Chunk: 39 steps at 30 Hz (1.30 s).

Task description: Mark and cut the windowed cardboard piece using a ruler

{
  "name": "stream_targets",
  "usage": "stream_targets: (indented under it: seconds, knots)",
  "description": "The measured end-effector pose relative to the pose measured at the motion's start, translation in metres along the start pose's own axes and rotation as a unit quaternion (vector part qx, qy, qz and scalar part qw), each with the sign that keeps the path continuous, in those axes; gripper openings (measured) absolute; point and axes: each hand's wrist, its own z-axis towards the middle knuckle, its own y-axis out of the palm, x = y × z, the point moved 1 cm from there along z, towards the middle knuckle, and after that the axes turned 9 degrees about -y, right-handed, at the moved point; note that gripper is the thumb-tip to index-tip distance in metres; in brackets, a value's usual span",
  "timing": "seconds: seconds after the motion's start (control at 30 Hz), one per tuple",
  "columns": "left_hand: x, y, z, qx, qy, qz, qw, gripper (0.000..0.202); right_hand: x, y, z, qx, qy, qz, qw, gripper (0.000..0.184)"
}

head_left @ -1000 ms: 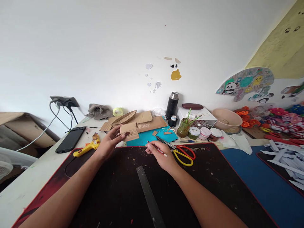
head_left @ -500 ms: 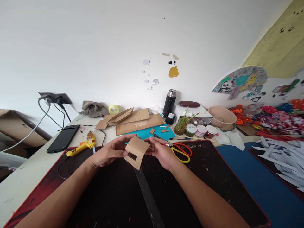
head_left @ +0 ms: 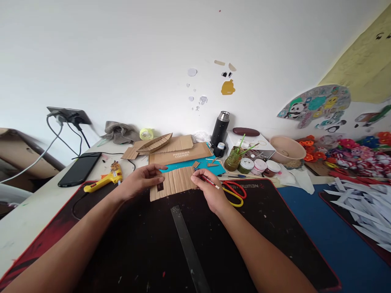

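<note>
A folded piece of corrugated cardboard (head_left: 175,183) with a small rectangular window cut in it lies flat on the black desk mat (head_left: 146,244). My left hand (head_left: 140,181) presses its left edge, fingers stretched along the top. At the right edge rests my right hand (head_left: 209,189), closed on a thin red pencil (head_left: 210,182) and touching the cardboard. A metal ruler (head_left: 187,246) lies on the mat just below.
Red-and-yellow scissors (head_left: 233,191) lie right of my right hand. A yellow glue gun (head_left: 102,182) and black phone (head_left: 79,169) sit at the left. Behind are cardboard sheets (head_left: 179,152), a black flask (head_left: 220,128), paint jars (head_left: 252,166), a pink bowl (head_left: 287,149). White paper strips (head_left: 363,203) pile at right.
The cardboard piece was picked from the back, held up between both hands, and now lies flattened on the mat under both hands. The pencil stayed in my right hand.
</note>
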Motion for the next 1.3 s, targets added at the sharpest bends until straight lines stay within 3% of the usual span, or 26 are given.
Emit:
stream_targets:
  seconds: [0.2,0.53,0.7,0.9,1.0,1.13,1.2,1.3]
  knots:
    - [-0.005,-0.009,0.003,0.059,0.004,0.093,0.994,0.056,0.001,0.003,-0.002,-0.056,-0.042,-0.081,0.994,0.031]
    - [-0.001,-0.013,-0.003,0.036,0.036,0.226,0.973,0.049,0.008,-0.002,-0.002,-0.113,-0.039,-0.132,0.984,0.034]
    - [-0.003,-0.001,0.002,0.118,0.100,0.275,0.949,0.044,0.013,-0.002,-0.004,-0.159,-0.054,-0.175,0.970,0.017]
    - [0.005,0.005,0.000,0.210,0.170,0.306,0.913,0.041,0.015,0.000,-0.007,-0.179,-0.061,-0.212,0.959,0.012]
    - [0.010,0.011,-0.010,0.176,0.189,0.322,0.911,0.046,0.015,0.002,-0.008,-0.180,-0.065,-0.232,0.954,0.013]
    - [0.010,0.021,-0.018,0.030,0.192,0.402,0.895,0.064,0.012,0.007,-0.010,-0.187,-0.076,-0.261,0.944,0.011]
    - [0.007,0.022,-0.018,-0.018,0.170,0.439,0.882,0.062,0.009,0.010,-0.013,-0.198,-0.087,-0.278,0.936,0.008]
    - [0.004,0.018,-0.014,-0.046,0.158,0.444,0.881,0.051,0.004,0.013,-0.016,-0.232,-0.123,-0.324,0.909,0.010]
